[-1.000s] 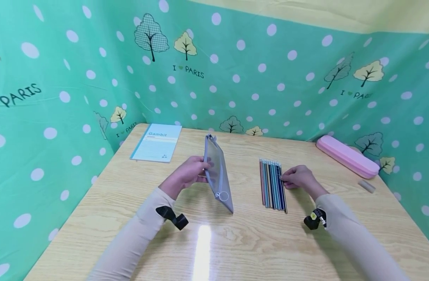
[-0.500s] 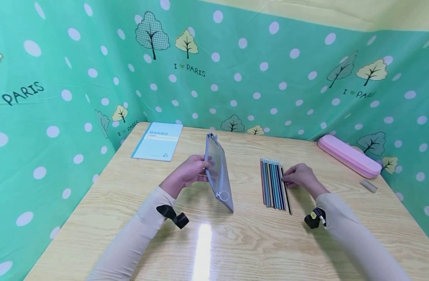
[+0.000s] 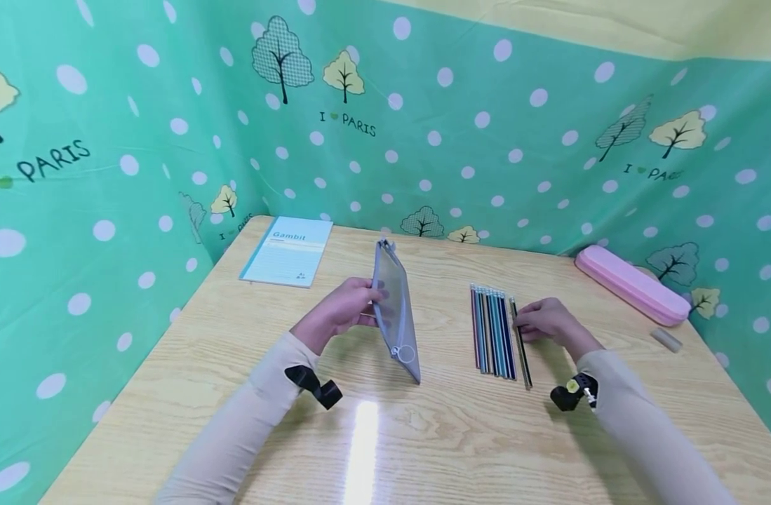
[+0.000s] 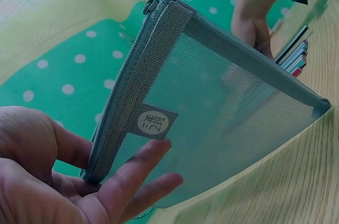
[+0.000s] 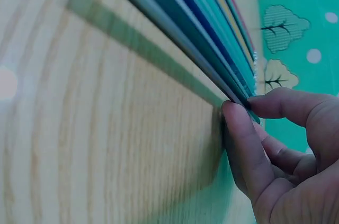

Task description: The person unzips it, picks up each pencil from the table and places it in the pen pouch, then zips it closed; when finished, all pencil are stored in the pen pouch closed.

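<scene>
Since the earlier frames, one slim dark pencil [image 3: 524, 358] has shifted right, leaving a gap beside the row of slender multicoloured pencils [image 3: 494, 333] on the pale wood-grain surface [image 3: 473, 449]. I record the right grip [image 3: 547, 321] pinching that pencil towards its far end. I find the left grip [image 3: 344, 308] pinching the edge of a grey-blue mesh zip pouch [image 3: 396, 308], steeply tilted left of the row. Beyond lie a pink oblong case [image 3: 631, 284], right, and a pale-blue rectangular notebook [image 3: 288, 252], left.
</scene>
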### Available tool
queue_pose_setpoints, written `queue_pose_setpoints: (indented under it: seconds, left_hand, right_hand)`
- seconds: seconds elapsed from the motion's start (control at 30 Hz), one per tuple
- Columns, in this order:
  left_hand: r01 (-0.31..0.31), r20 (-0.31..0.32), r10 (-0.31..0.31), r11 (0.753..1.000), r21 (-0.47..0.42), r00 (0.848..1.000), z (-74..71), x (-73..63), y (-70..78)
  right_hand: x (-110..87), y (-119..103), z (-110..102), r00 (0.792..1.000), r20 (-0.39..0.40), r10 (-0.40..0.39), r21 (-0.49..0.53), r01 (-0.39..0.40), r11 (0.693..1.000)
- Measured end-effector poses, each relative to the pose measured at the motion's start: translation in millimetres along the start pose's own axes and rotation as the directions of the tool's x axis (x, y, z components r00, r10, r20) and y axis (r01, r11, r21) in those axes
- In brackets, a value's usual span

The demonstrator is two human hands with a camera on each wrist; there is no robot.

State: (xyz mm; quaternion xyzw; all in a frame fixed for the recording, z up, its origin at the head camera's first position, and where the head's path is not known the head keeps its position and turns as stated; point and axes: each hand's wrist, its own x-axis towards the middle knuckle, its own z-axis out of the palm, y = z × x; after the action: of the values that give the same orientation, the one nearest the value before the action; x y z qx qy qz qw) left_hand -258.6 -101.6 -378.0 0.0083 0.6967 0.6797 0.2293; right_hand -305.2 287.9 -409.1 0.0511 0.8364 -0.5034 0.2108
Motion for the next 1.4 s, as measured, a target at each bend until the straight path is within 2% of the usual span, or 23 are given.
queue_pose_setpoints:
  seconds: [0.27, 0.5, 0.7, 1.13, 1.4]
  left_hand:
    - [0.005, 0.007, -0.005, 1.000, -0.011, 1.000, -2.2, 1.5, -3.1]
    - [0.016, 0.010, -0.016, 1.000, -0.018, 1.000, -2.0, 2.5, -3.9]
    - [0.023, 0.012, -0.023, 0.999, -0.025, 1.000, -1.1, 3.6, -4.8]
    - [0.023, 0.005, -0.023, 0.999, -0.027, 1.000, 0.6, 5.9, -4.6]
    - [0.026, 0.010, -0.026, 0.999, -0.034, 1.000, 0.3, 7.1, -4.0]
  right_hand:
    - [-1.3, -21, 2, 0.996, 0.069, -0.050, 0.124, 0.041, 0.991]
    - [-7.3, -50, 17, 0.988, 0.121, -0.091, 0.196, 0.066, 0.978]
    - [-11.5, -71, 35, 0.971, 0.180, -0.155, 0.285, 0.100, 0.953]
    - [-18.4, -116, 83, 0.936, 0.268, -0.229, 0.311, 0.141, 0.940]
    - [-17.4, -139, 113, 0.920, 0.302, -0.248, 0.312, 0.150, 0.938]
